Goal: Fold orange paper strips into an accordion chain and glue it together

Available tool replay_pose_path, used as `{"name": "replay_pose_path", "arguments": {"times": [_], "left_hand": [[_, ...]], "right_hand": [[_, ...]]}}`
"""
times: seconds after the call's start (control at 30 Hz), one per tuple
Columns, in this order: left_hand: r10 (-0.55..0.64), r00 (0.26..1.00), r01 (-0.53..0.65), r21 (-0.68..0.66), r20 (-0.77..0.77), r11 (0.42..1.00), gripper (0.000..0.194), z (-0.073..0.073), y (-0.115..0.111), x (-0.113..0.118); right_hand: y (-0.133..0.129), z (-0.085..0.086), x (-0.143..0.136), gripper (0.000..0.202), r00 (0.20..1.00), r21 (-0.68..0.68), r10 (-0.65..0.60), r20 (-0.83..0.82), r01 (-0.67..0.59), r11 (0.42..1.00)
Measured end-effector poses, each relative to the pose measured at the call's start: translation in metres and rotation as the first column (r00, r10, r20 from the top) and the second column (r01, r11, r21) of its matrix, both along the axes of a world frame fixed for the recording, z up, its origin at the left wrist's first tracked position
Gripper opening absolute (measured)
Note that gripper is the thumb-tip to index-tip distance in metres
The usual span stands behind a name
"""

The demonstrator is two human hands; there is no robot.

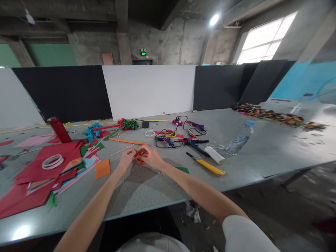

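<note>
Between my two hands is an orange paper flower [140, 157] made of curled or looped strips, held just above the table. My left hand [128, 157] pinches its left side with the fingertips. My right hand [151, 156] is closed on its right side, thumb and fingers bent around the edge. Just beyond my hands lie an orange rolled paper stem [128, 141] and a thin wooden stick [122, 150]. A square of orange paper [103, 169] rests left of my left hand. Farther back are blue [92, 131], red and green paper flowers [130, 124] on stems.
Red paper sheets [34, 189] with a tape roll [53, 162] cover the left side, near a red bottle [60, 130]. To the right lie a yellow utility knife [211, 167], a white roll [215, 155], glue guns [166, 140] with cords, and a tilted water bottle [240, 140].
</note>
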State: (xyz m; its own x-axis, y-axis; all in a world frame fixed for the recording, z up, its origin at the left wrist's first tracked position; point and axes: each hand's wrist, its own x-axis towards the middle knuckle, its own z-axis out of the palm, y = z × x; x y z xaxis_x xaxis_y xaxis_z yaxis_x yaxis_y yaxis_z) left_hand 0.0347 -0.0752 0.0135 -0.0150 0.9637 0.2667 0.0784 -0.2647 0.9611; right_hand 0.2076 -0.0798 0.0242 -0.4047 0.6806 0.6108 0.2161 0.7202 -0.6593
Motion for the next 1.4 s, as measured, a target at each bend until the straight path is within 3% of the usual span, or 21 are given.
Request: {"name": "replay_pose_path", "arguments": {"times": [0.37,0.8,1.13,1.4], "left_hand": [[-0.043,0.998,0.045,0.041,-0.041,0.998,0.026,0.011,-0.008,0.001],[-0.011,0.995,0.014,0.038,-0.1,0.999,0.021,0.004,-0.001,-0.002],[0.03,0.989,-0.021,0.063,-0.147,0.998,0.019,0.009,-0.004,-0.002],[0.017,0.99,-0.014,0.025,-0.138,1.0,0.021,0.017,-0.009,-0.005]], "right_hand": [[0.011,-0.009,-0.001,0.031,0.994,-0.106,0.021,-0.106,-0.032,0.994],[0.01,-0.015,-0.001,0.013,0.994,0.099,-0.104,-0.019,0.105,0.989],[0.014,-0.02,0.0,0.014,0.99,0.247,-0.13,0.05,0.114,0.962],[0.021,-0.02,0.005,0.015,0.99,0.377,-0.082,0.117,0.032,0.926]]}}
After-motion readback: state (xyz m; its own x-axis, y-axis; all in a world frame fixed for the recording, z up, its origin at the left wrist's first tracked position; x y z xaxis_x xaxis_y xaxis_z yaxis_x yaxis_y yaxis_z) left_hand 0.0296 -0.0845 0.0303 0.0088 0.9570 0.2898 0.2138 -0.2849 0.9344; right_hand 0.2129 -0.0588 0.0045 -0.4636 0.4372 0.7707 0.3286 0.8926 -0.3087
